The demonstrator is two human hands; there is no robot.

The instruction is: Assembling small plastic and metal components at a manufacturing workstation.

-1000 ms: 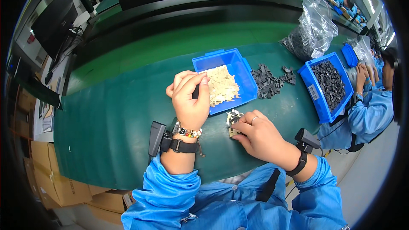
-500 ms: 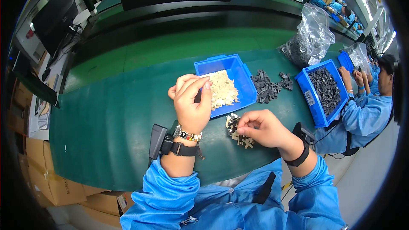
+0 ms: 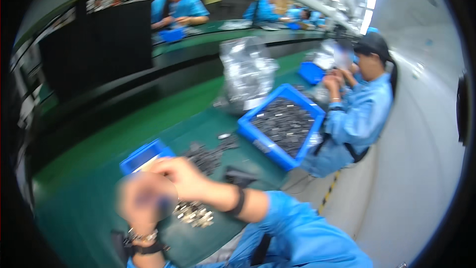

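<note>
My left hand [image 3: 139,198] is over the bench, left of a pile of small cream and black pieces [image 3: 196,214]; blur hides its fingers. My right hand [image 3: 186,176] meets it, fingers curled in a pinch, and what it may hold cannot be made out. Behind both hands a blue bin [image 3: 144,155] shows in part, its contents mostly covered by my fingers. Loose dark grey pieces [image 3: 206,158] lie on the green bench [image 3: 74,218], just beyond my right hand.
A larger blue bin [image 3: 253,136] full of dark pieces stands to the right. Beside it sits a clear plastic bag [image 3: 248,77]. A co-worker in blue [image 3: 359,109] works at the right, and another person [image 3: 181,7] is across the bench. A black panel [image 3: 96,44] rises at the far left.
My view has swung right. My right hand has left the cream and black pile and come up against my left hand, which was apart from it over the cream pieces' bin.
</note>
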